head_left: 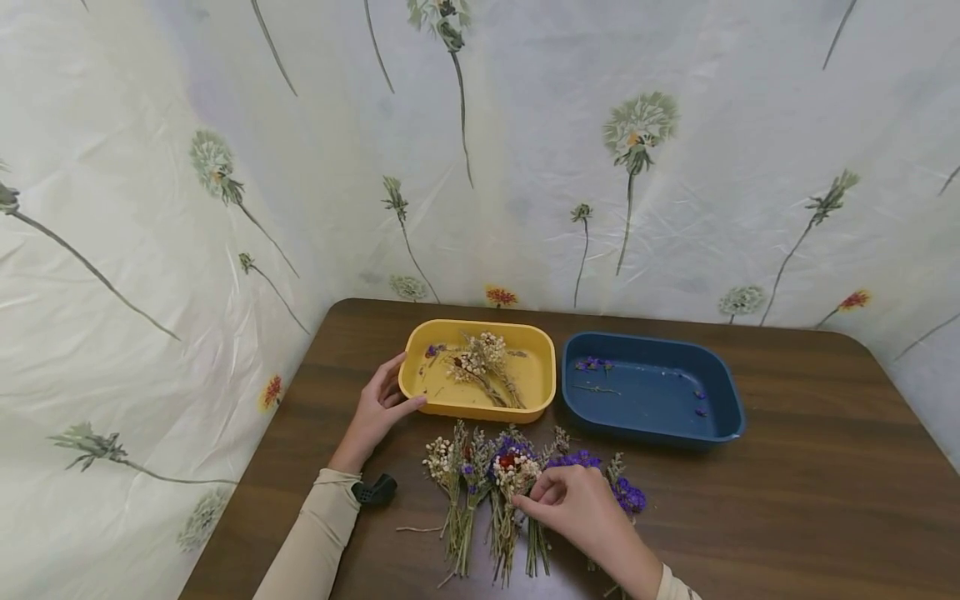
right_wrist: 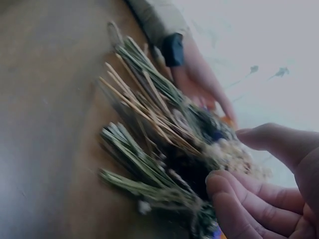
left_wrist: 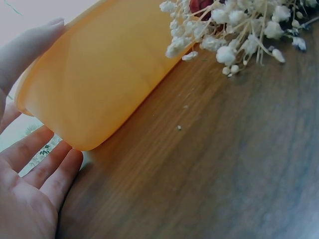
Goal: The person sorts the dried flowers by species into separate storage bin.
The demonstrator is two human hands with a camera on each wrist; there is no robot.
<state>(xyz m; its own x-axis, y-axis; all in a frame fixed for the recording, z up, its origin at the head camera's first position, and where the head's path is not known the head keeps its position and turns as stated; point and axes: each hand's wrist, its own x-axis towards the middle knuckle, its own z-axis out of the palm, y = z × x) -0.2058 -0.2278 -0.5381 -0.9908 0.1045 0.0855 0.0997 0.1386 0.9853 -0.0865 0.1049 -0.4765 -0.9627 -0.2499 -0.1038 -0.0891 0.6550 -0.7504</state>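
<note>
My left hand [head_left: 378,408] grips the near left corner of a yellow tray [head_left: 480,412], thumb along the front rim and fingers at the end wall. In the left wrist view, that thumb [left_wrist: 30,50] lies over the tray's side. My right hand [head_left: 577,504] hovers at a small dried-flower bunch with white and red blooms [head_left: 517,473]. In the right wrist view its thumb and fingers stand apart, with white flowers [right_wrist: 234,157] showing between them. More tied bunches lie beside it: a white-flowered one [head_left: 438,458], a purple-flecked one [head_left: 471,475] and purple ones [head_left: 628,497].
Inside the yellow tray lie dried white-flower bunches [head_left: 483,358]. A blue tray [head_left: 652,429] stands to its right, holding purple petals [head_left: 592,364] and a thin stem. Loose stems [head_left: 418,529] lie on the brown wooden table [head_left: 810,467]. A flower-printed curtain [head_left: 525,167] hangs behind.
</note>
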